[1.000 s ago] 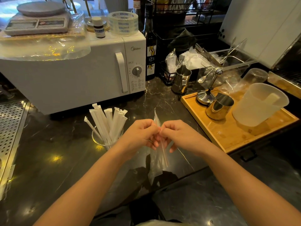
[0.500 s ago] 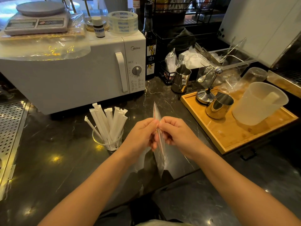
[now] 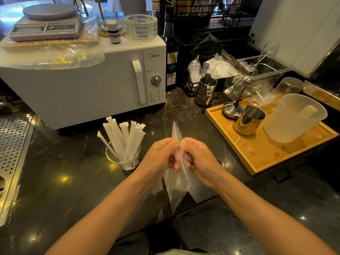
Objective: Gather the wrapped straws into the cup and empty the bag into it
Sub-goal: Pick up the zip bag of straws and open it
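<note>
Both hands meet above the dark marble desk [image 3: 64, 181], pinching the top edge of a clear plastic bag [image 3: 177, 188] between them. The left hand [image 3: 160, 157] has its grip clamped on the bag's near side, the right hand [image 3: 199, 159] clamped on the other, and the bag hangs down below them. Just left of the hands stands a glass cup [image 3: 123, 160] on the desk, filled with upright wrapped straws [image 3: 125, 137], in front of a white microwave [image 3: 88, 83].

Bag [image 3: 177, 188] now edge-on, hanging straighter, both hands slightly nearer
</note>
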Demonstrator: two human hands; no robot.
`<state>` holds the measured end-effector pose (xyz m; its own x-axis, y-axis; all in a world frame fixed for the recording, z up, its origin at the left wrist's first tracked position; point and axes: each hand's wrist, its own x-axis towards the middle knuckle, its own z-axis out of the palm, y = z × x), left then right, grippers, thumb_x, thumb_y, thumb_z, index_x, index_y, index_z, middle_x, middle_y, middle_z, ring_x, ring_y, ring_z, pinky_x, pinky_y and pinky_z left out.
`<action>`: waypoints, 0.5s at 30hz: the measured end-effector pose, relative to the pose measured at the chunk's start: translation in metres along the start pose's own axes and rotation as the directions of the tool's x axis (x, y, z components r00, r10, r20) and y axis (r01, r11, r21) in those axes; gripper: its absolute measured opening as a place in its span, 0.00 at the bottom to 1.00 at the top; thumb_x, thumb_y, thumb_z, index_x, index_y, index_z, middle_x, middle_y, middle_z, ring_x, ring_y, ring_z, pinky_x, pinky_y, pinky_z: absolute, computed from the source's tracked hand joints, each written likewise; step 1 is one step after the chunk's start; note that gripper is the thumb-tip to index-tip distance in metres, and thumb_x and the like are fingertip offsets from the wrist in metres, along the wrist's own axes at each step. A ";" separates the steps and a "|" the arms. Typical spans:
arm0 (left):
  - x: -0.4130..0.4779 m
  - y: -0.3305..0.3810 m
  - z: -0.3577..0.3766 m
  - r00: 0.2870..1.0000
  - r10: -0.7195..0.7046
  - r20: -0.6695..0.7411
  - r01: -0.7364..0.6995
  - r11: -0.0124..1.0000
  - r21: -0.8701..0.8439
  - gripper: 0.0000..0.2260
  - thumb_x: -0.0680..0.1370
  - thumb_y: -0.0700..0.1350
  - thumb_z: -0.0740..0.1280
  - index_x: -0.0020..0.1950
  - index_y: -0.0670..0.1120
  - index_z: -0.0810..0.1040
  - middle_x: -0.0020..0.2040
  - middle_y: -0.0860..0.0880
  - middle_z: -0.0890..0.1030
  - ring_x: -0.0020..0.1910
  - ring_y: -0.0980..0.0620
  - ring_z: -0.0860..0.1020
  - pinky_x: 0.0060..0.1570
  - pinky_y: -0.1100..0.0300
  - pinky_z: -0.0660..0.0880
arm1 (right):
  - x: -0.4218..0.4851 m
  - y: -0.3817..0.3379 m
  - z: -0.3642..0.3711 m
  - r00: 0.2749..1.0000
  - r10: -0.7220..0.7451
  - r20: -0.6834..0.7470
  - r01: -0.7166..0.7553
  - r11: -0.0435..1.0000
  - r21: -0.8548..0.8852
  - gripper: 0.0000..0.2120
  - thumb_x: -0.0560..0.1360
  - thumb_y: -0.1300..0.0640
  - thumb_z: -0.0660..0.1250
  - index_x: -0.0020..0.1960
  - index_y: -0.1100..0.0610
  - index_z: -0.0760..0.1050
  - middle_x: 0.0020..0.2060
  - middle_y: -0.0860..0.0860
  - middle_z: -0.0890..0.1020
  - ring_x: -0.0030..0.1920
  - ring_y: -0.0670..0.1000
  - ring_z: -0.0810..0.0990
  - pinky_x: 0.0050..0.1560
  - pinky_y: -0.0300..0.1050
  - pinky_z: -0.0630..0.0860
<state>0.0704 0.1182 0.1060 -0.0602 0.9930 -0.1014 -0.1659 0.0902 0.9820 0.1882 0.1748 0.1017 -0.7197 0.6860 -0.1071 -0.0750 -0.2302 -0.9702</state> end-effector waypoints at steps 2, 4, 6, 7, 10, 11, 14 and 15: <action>0.000 -0.001 0.001 0.999 0.013 -0.038 -0.015 0.999 -0.045 0.16 0.78 0.43 0.53 0.35 0.44 0.75 0.33 0.38 0.75 0.28 0.53 0.73 0.33 0.62 0.73 | -0.001 -0.002 -0.001 1.000 0.007 -0.009 -0.006 0.996 0.095 0.18 0.77 0.63 0.51 0.29 0.57 0.67 0.20 0.47 0.72 0.22 0.43 0.72 0.24 0.33 0.66; 0.000 -0.001 0.001 0.996 0.021 -0.088 -0.019 1.000 0.020 0.18 0.78 0.42 0.55 0.30 0.49 0.74 0.29 0.45 0.75 0.28 0.53 0.72 0.32 0.63 0.72 | -0.001 -0.002 -0.001 1.000 0.007 -0.031 -0.005 0.998 0.067 0.18 0.76 0.64 0.51 0.29 0.56 0.67 0.20 0.47 0.74 0.21 0.42 0.71 0.22 0.32 0.66; 0.000 0.004 -0.003 0.998 0.022 -0.067 -0.012 0.989 0.146 0.19 0.77 0.41 0.56 0.27 0.50 0.73 0.24 0.50 0.75 0.25 0.55 0.72 0.27 0.68 0.70 | -0.001 -0.005 -0.003 0.999 -0.007 -0.035 0.004 0.996 -0.084 0.17 0.76 0.63 0.53 0.30 0.55 0.68 0.20 0.46 0.73 0.21 0.42 0.70 0.22 0.31 0.66; -0.001 0.008 -0.006 0.999 0.011 -0.039 -0.004 0.981 0.194 0.19 0.77 0.40 0.56 0.27 0.49 0.73 0.22 0.53 0.75 0.22 0.57 0.71 0.25 0.69 0.69 | -0.001 -0.008 -0.005 1.000 -0.005 -0.021 0.002 0.988 -0.156 0.17 0.76 0.63 0.54 0.30 0.54 0.68 0.19 0.46 0.73 0.21 0.42 0.69 0.22 0.30 0.65; -0.002 0.020 -0.016 0.999 -0.015 -0.028 0.023 0.946 0.322 0.15 0.75 0.37 0.59 0.27 0.43 0.73 0.18 0.54 0.73 0.19 0.60 0.70 0.22 0.72 0.67 | -0.001 -0.022 -0.015 0.998 0.053 0.026 -0.040 0.939 -0.341 0.16 0.75 0.65 0.56 0.29 0.55 0.68 0.18 0.45 0.72 0.21 0.41 0.69 0.21 0.30 0.65; -0.002 0.023 -0.019 0.999 -0.008 -0.051 0.026 0.929 0.369 0.15 0.73 0.35 0.61 0.26 0.41 0.72 0.17 0.54 0.73 0.18 0.61 0.70 0.22 0.73 0.67 | -0.001 -0.027 -0.018 0.997 0.068 0.027 -0.050 0.907 -0.417 0.15 0.74 0.65 0.57 0.29 0.55 0.68 0.18 0.45 0.72 0.21 0.41 0.69 0.22 0.30 0.66; 0.001 0.027 -0.025 0.990 0.035 -0.133 0.036 0.868 0.495 0.13 0.69 0.33 0.63 0.24 0.37 0.72 0.14 0.53 0.71 0.18 0.59 0.68 0.25 0.71 0.69 | -0.001 -0.037 -0.027 0.999 0.053 0.002 -0.039 0.763 -0.645 0.14 0.73 0.62 0.60 0.29 0.56 0.69 0.21 0.46 0.73 0.22 0.41 0.71 0.24 0.29 0.69; 0.002 0.028 -0.027 0.985 0.052 -0.162 0.041 0.849 0.526 0.14 0.69 0.33 0.63 0.22 0.38 0.72 0.14 0.53 0.70 0.18 0.59 0.68 0.26 0.69 0.69 | -0.001 -0.039 -0.030 0.999 0.042 -0.010 -0.037 0.715 -0.698 0.13 0.72 0.62 0.61 0.28 0.56 0.70 0.22 0.47 0.74 0.22 0.42 0.72 0.25 0.29 0.69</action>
<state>0.0394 0.1206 0.1288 -0.2270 0.9710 -0.0747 0.3744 0.1578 0.9137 0.2120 0.2038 0.1336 -0.7150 0.6829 -0.1497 0.4548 0.2918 -0.8414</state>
